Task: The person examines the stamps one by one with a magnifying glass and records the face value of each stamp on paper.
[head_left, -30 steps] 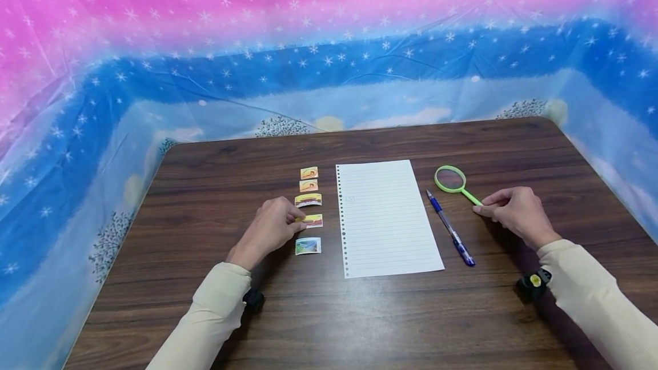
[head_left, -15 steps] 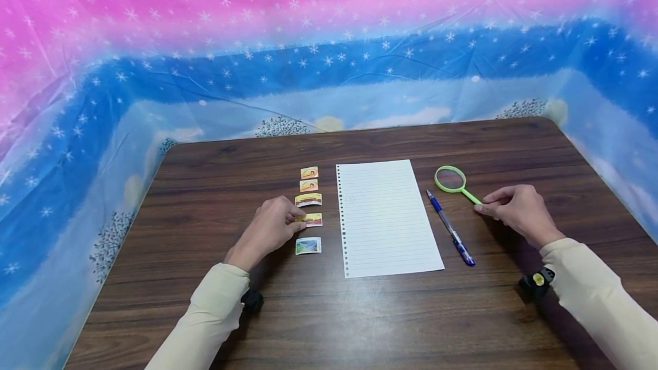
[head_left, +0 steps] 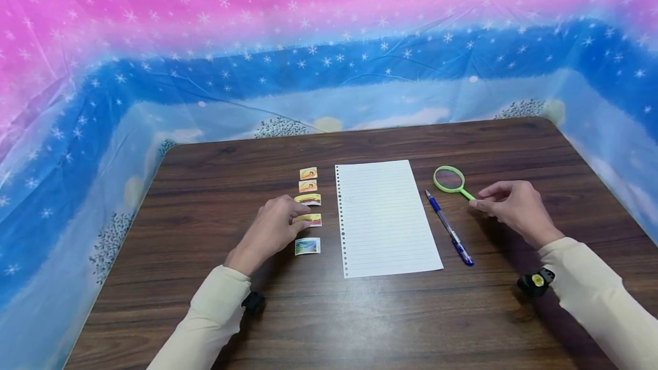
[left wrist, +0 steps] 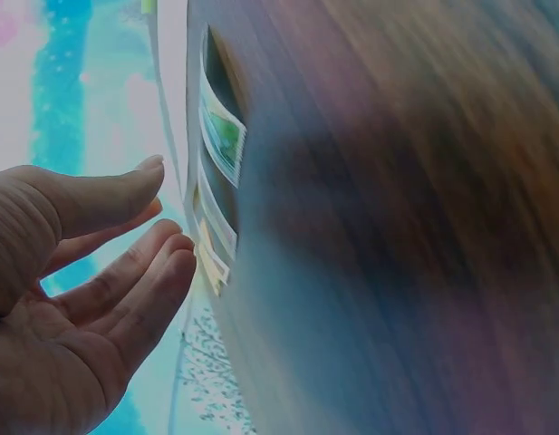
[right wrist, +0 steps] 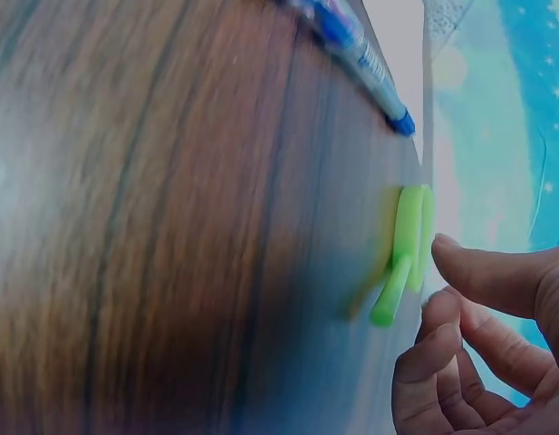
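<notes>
My left hand (head_left: 269, 227) hovers at the left of a column of postage stamps, thumb and fingers apart with nothing between them. Its fingertips overlap a yellow-and-red stamp (head_left: 315, 220) and the similar stamp (head_left: 308, 198) above it in the head view. In the left wrist view a gap shows between the hand (left wrist: 98, 272) and the curled stamps, among them a green one (left wrist: 223, 136). On the right lies a green magnifying glass (head_left: 464, 192). My right hand (head_left: 516, 210) is beside its handle end, which stands free of the loosely bent fingers in the right wrist view.
A lined sheet of punched paper (head_left: 388, 221) lies mid-table, with a blue pen (head_left: 448, 227) along its right side. Two small orange stamps (head_left: 308, 180) top the column; a landscape stamp (head_left: 307, 246) ends it. Patterned cloth (head_left: 329, 67) surrounds the brown table (head_left: 360, 324).
My left thumb and fingers have parted from the yellow-and-red stamp. The right hand has come off the magnifying glass handle and risen slightly. The stamps and magnifying glass stay in place.
</notes>
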Demonstrator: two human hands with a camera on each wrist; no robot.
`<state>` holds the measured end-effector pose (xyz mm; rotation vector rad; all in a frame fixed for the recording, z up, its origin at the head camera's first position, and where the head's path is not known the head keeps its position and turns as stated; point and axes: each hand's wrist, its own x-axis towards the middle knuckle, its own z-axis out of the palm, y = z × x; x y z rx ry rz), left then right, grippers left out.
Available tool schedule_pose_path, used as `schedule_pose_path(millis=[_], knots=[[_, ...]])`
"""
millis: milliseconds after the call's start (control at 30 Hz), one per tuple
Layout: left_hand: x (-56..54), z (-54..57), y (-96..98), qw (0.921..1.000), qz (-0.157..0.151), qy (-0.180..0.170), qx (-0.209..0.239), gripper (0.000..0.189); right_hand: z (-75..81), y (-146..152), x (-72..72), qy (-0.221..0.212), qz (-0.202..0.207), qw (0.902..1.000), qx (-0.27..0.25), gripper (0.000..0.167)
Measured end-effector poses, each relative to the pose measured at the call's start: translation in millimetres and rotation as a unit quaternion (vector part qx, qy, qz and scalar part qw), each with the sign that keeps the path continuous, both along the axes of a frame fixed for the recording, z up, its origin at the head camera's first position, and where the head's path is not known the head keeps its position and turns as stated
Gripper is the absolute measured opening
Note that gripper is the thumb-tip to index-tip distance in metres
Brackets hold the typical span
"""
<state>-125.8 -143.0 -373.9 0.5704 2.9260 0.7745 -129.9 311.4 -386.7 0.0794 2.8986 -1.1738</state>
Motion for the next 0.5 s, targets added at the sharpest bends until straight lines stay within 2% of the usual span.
schedule_pose_path(millis=[133, 300, 500], knots=[[3.2, 2.5, 9.0, 0.9998, -0.015, 0.007, -0.008, 0.026, 3.1, -5.4, 2.4, -0.001, 0.018, 0.9998, 0.000, 0.033], [8.0, 6.1, 21.3, 0.9997, -0.024, -0.005, -0.008, 0.032, 5.0, -14.2, 5.3, 0.008, 0.038, 0.9991, 0.015, 0.038], [14.1, 6.2, 33.4, 0.9987, -0.050, 0.000, -0.012, 0.038, 4.4, -25.8, 8.1, 0.005, 0.057, 0.9980, 0.028, 0.043]])
